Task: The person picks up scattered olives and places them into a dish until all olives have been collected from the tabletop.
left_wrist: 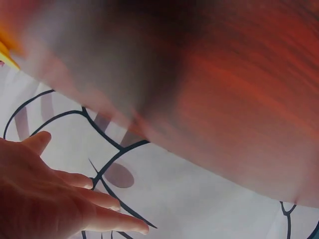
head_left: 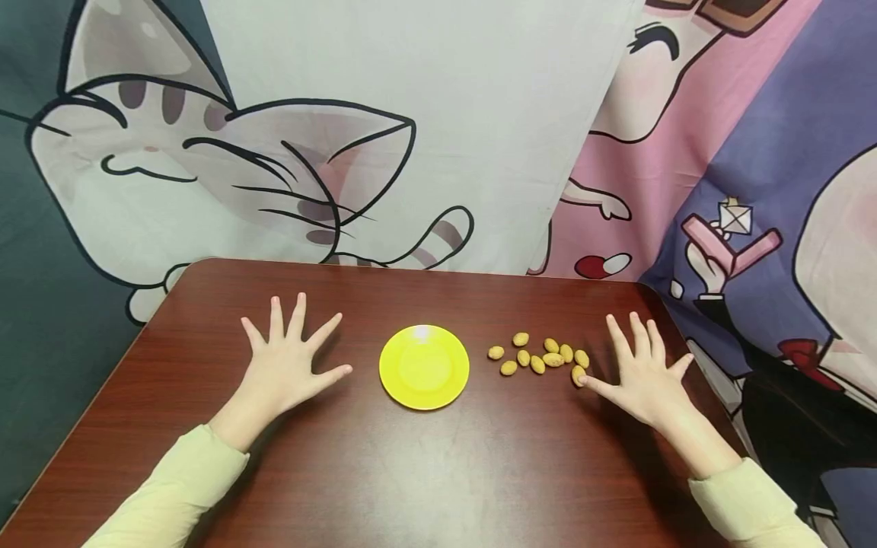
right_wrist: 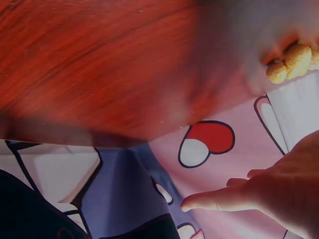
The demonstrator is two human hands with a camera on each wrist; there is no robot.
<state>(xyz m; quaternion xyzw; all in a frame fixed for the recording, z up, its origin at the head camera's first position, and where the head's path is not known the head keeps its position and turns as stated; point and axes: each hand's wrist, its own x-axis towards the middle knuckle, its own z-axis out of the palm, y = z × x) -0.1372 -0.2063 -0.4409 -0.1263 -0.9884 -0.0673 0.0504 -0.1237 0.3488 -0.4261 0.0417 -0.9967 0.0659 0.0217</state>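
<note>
Both hands, left (head_left: 282,369) and right (head_left: 642,377), are spread wide, nothing gripped.
Ten yellow pieces (head_left: 553,359) are clustered on the bench (head_left: 411,472) just beside the right hand, between it and a yellow plate (head_left: 425,369).

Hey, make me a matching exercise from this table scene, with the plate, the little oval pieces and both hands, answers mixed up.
1. Plate
2. Oval pieces
3. Left hand
4. Right hand

A. In a loose group between plate and right hand
B. Fingers spread, left of the plate
C. Round and bright yellow
D. Fingers spread, at the right end of the group

Pairs: 1-C, 2-A, 3-B, 4-D.
</note>
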